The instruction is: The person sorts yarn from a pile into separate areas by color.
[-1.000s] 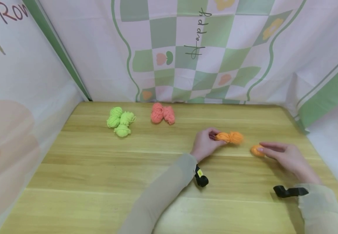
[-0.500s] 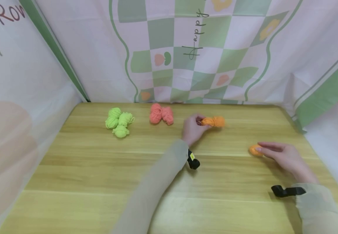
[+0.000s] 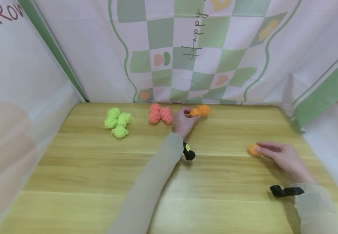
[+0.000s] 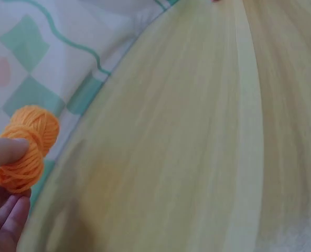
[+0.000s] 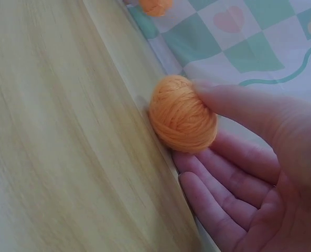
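Note:
My left hand (image 3: 190,115) pinches one end of an orange yarn skein (image 3: 200,110) at the far edge of the wooden table (image 3: 93,169), just right of a coral yarn bundle (image 3: 160,114). In the left wrist view, the fingertips (image 4: 6,152) grip the skein (image 4: 29,144) beside the cloth backdrop. My right hand (image 3: 260,150) lies on the table at the right, its straight fingers touching a small orange yarn ball (image 3: 252,149). The right wrist view shows that ball (image 5: 182,114) resting on the wood against extended fingers (image 5: 234,168).
Three lime-green yarn balls (image 3: 117,122) sit at the far left of the table. A checked green and white cloth (image 3: 186,48) hangs behind and at both sides. Black wrist straps (image 3: 285,191) show on both sleeves.
My left hand has carried the orange skein from the table's right middle up and left to the far edge beside the coral bundle. The right hand has stayed on the small ball.

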`<action>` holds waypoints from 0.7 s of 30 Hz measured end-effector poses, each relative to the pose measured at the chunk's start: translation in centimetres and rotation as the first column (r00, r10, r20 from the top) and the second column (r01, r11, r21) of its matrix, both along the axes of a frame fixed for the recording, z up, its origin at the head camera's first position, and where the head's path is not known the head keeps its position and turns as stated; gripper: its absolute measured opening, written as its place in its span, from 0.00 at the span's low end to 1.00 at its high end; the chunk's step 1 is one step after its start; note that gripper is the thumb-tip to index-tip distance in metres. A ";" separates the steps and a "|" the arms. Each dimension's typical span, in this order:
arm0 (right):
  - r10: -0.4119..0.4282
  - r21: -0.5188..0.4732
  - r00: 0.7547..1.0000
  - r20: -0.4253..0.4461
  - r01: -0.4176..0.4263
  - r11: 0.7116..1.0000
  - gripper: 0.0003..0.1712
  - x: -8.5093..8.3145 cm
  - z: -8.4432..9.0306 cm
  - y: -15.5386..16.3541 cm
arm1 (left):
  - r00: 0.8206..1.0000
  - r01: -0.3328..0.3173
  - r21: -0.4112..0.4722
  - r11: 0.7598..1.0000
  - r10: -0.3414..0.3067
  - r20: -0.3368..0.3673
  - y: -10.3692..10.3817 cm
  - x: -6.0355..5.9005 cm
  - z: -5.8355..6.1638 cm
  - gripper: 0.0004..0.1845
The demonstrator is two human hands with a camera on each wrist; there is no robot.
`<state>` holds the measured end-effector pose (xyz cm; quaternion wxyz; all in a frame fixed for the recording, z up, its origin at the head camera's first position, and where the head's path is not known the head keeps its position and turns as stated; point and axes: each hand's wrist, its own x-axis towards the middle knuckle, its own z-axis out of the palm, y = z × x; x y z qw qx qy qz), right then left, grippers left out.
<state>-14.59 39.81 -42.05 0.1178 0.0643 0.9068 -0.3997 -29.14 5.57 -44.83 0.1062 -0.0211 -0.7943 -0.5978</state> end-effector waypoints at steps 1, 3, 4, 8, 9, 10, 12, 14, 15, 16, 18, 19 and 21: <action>0.000 0.001 1.000 0.000 0.000 1.000 0.46 0.0 0.0 0.0 | 1.000 -0.013 0.001 1.000 0.013 0.007 -0.1 0.1 -0.1 0.18; -0.003 0.002 1.000 -0.001 0.003 1.000 0.46 0.0 0.0 0.0 | 1.000 -0.026 0.013 1.000 0.026 0.012 -0.2 0.3 -0.1 0.18; -0.004 0.004 1.000 -0.004 0.004 1.000 0.46 0.0 0.0 -0.1 | 1.000 -0.028 0.019 0.999 0.028 0.015 -0.3 0.3 -0.2 0.18; -0.006 0.021 1.000 -0.021 0.006 1.000 0.45 0.1 -0.1 -0.2 | 0.999 -0.014 0.020 1.000 0.013 0.042 -0.3 0.6 -0.3 0.19; -0.007 0.022 1.000 -0.021 0.007 1.000 0.44 0.1 -0.1 -0.2 | 0.999 -0.008 0.013 1.000 0.007 0.051 -0.3 0.6 -0.3 0.19; -0.006 0.020 1.000 -0.024 0.006 1.000 0.44 0.1 -0.1 -0.2 | 0.998 0.002 0.008 1.000 -0.002 0.060 -0.2 0.7 -0.3 0.21; -0.007 0.015 1.000 -0.020 0.007 1.000 0.44 0.1 -0.1 -0.2 | 0.997 0.022 -0.005 1.000 -0.022 0.070 0.0 0.8 -0.3 0.23; -0.007 0.009 1.000 -0.015 0.008 1.000 0.45 0.0 -0.2 -0.1 | 0.996 0.042 -0.020 0.999 -0.041 0.078 0.3 0.9 -0.3 0.26; -0.008 0.009 1.000 -0.016 0.008 1.000 0.45 0.0 -0.2 0.0 | 0.996 0.056 -0.020 0.998 -0.054 0.077 0.4 0.9 -0.3 0.26; -0.009 0.010 1.000 -0.019 0.009 1.000 0.45 0.0 -0.2 0.0 | 0.995 0.067 -0.023 0.997 -0.065 0.074 0.6 1.0 -0.3 0.27; -0.011 0.018 1.000 -0.023 0.011 1.000 0.45 0.0 -0.2 0.0 | 0.994 0.082 -0.024 0.996 -0.081 0.070 0.9 1.1 -0.4 0.26; -0.011 0.019 1.000 -0.026 0.011 1.000 0.45 0.0 -0.2 0.0 | 0.994 0.088 -0.025 0.996 -0.086 0.068 1.1 1.2 -0.5 0.25; -0.006 0.029 0.999 -0.033 0.007 1.000 0.44 0.0 -0.2 -0.1 | 0.993 0.094 -0.021 0.995 -0.093 0.068 1.3 1.5 -0.5 0.24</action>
